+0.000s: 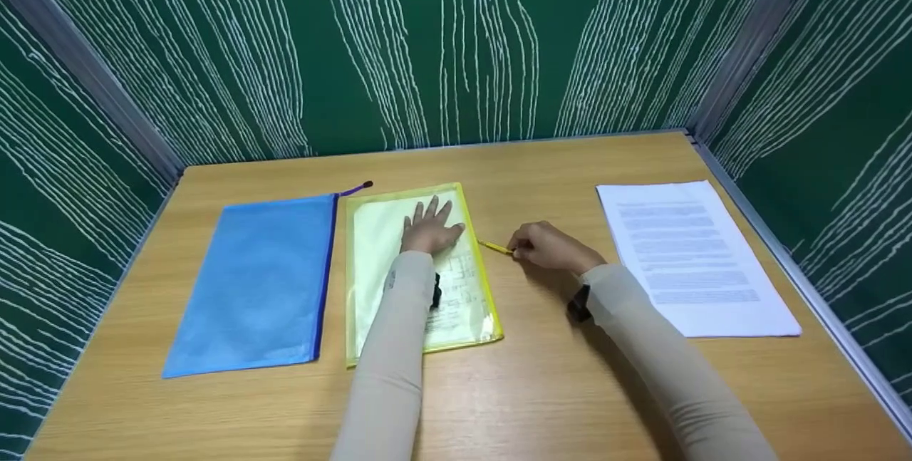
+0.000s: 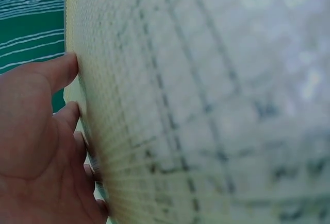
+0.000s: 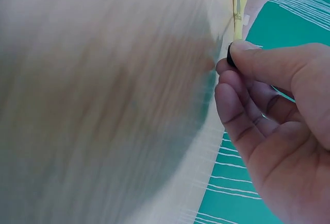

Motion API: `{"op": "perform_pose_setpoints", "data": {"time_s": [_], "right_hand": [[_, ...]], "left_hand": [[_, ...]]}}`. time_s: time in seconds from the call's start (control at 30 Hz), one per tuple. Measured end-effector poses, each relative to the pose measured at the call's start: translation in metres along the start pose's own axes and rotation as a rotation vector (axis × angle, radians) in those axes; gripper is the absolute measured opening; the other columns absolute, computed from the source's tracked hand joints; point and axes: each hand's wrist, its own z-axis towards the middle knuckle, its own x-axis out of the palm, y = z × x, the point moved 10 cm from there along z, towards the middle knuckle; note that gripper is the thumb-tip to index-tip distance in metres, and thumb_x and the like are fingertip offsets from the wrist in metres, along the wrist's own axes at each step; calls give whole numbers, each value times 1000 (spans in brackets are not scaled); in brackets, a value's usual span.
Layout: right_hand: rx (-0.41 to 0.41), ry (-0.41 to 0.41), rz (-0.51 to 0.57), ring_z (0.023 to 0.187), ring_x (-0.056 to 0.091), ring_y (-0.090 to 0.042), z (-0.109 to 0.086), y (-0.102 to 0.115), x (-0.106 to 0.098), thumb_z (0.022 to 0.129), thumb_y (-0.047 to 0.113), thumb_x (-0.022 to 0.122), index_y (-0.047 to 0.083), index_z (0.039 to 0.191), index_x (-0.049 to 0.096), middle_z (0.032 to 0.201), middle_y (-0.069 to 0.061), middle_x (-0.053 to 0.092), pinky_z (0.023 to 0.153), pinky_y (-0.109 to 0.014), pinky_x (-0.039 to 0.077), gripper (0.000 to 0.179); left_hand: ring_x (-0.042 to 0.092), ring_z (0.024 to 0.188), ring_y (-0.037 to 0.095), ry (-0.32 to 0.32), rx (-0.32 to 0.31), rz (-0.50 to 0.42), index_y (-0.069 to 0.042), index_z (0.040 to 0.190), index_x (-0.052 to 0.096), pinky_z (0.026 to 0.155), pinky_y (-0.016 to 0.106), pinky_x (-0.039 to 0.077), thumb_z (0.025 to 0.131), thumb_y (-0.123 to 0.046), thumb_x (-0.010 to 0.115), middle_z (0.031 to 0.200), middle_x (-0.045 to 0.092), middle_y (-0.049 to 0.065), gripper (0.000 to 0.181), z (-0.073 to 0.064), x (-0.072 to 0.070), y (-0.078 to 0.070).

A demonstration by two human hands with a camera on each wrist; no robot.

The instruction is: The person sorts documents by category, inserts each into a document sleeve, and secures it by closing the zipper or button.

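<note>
A clear zip folder with yellow edging [image 1: 369, 247] lies on the table with printed paper inside. My left hand [image 1: 429, 229] rests flat on its upper part, fingers spread. In the left wrist view the folder's see-through mesh surface [image 2: 191, 80] fills most of the picture. At the folder's right edge, my right hand [image 1: 552, 245] pinches the yellow zip pull [image 1: 495, 247] between thumb and forefinger, drawing it out taut. The pull's black end [image 3: 231, 56] shows at the fingertips in the right wrist view. Whether the zip is fastened, I cannot tell.
Left of the yellow folder lies a blue zip folder [image 1: 256, 283] whose purple pull [image 1: 353, 190] sticks out at its top right corner. A stack of printed paper [image 1: 691, 254] sits at the right. Green panels with white lines [image 1: 463, 48] enclose the table's back and sides.
</note>
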Motion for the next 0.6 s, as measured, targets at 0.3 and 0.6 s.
{"op": "perform_pose_setpoints", "data": {"time_s": [0.3, 0.6], "right_hand": [[46, 31, -21, 92, 64, -22, -3, -3, 1, 92, 3, 60, 5, 103, 72, 102, -11, 70, 84, -41, 54, 16], [-12, 56, -53, 87, 63, -19, -8, 3, 4, 91, 4, 61, 6, 100, 72, 100, -9, 70, 81, -39, 55, 14]], "left_hand": [[-6, 150, 27, 0, 12, -6, -28, 155, 18, 120, 51, -3, 98, -52, 38, 163, 3, -3, 65, -1, 1, -1], [-8, 150, 26, -2, 4, -46, -28, 154, 19, 120, 50, -6, 98, -51, 39, 163, 2, -3, 64, -2, -2, 3]]}}
